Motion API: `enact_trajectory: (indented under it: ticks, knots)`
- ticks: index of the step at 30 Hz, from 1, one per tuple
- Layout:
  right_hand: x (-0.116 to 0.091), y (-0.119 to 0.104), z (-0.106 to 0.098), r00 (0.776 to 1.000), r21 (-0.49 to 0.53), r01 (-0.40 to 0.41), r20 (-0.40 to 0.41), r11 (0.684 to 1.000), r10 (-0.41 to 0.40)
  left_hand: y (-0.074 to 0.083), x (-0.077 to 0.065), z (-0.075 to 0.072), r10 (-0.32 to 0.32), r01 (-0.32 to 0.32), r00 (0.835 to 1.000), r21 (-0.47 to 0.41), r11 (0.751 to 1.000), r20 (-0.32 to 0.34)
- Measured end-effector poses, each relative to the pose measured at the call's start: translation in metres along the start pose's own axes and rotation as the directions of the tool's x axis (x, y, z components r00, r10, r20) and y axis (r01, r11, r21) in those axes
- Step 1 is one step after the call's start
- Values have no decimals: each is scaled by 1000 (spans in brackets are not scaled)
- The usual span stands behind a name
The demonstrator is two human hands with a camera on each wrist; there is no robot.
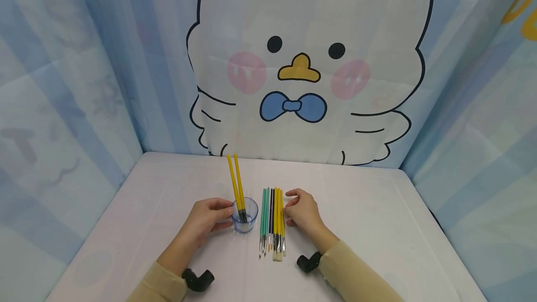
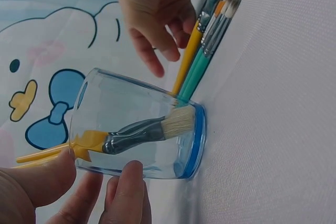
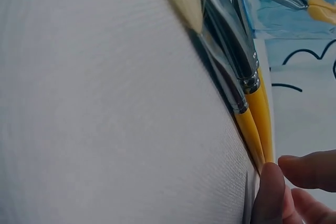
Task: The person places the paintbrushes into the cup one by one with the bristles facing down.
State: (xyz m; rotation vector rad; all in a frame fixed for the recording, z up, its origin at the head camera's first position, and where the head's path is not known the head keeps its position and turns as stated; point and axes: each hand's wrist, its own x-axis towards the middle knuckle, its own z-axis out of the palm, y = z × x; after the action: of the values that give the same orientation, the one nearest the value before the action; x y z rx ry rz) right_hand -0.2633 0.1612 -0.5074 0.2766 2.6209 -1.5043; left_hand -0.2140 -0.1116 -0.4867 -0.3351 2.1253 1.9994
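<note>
Fingers (image 2: 128,192) of the left hand (image 1: 203,218) are clamped on the left side of a clear cup (image 1: 253,209), the thumb near its rim and other fingertips against its wall. Over on the other side, the right hand (image 1: 306,211) has its thumb and forefinger at the handle of the rightmost of several yellow brushes (image 1: 278,218) that lie on the tabletop (image 1: 356,209); whether they pinch it or only touch it, I cannot tell. Inside the cup, which stands upright and has a blue base, are two brushes (image 1: 240,190) with yellow handles, bristles down, their handles rising well above the rim and tilting to the left. Just right of the cup, between the two hands, the other brushes form a close row with bristles toward the person: green brushes (image 1: 265,218) nearest the cup, then dark brushes (image 1: 271,218), then the yellow ones. Behind each hand, a black fitting (image 1: 199,281) sits at the wrist, beside a tan sleeve (image 1: 356,271). Beyond the far edge hangs a backdrop (image 1: 302,3) printed with a white bird that has pink cheeks, a yellow beak and a blue bow tie; striped curtains (image 1: 54,106) in blue and white flank it.
</note>
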Motion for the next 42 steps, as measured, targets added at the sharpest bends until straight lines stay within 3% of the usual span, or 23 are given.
enact_trajectory:
  ticks: [16,29,42]
  knots:
    - [2,-1,1,1000,-144,26,14,989,-24,0,1,1,-8,8,1000,-5,1000,-7]
    - [3,-9,6,998,-360,46,-25,932,-59,-3,3,1,-7,7,1000,-6,1000,-9]
    - [4,-16,8,997,-473,45,-29,880,-66,-4,4,1,-17,17,1000,-18,1000,0]
